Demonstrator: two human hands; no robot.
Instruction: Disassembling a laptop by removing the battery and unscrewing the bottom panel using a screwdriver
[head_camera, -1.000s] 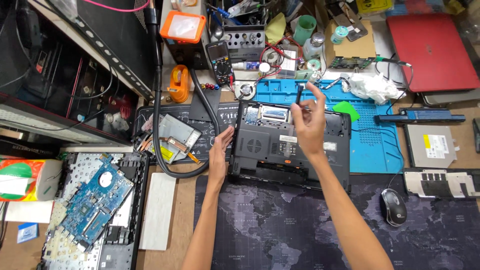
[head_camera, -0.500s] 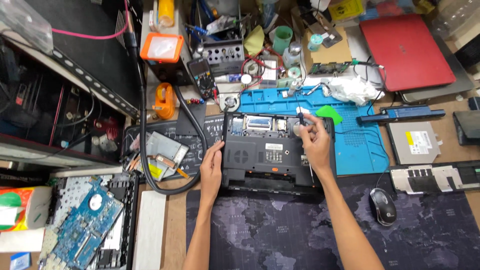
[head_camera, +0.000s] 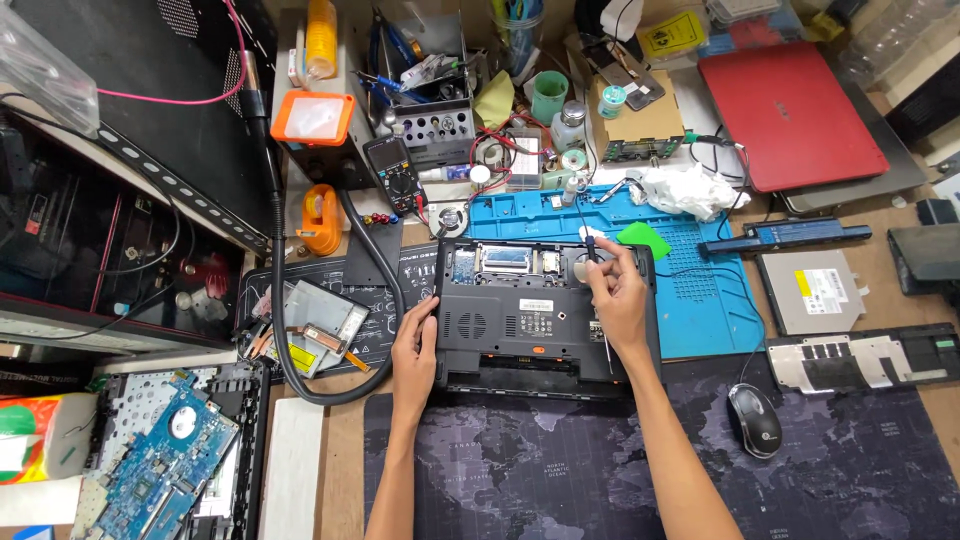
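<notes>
Black plastic laptop base (head_camera: 520, 320), upturned with its cover off, lies at centre frame on the cluttered wooden desk (head_camera: 340, 460). Left hand (head_camera: 415, 345) rests flat, fingers apart, on its left edge. Right hand (head_camera: 618, 290) pinches a thin dark screwdriver (head_camera: 590, 245) over the upper right corner. Blue silicone repair mat (head_camera: 700, 300) lies just right; black mouse (head_camera: 752, 420) lower right.

Under my grips the black laptop base (head_camera: 530, 315) lies flat, underside up, 1 cover off its far bays. My right grip pinches a thin screwdriver (head_camera: 590, 250) upright over it.
</notes>
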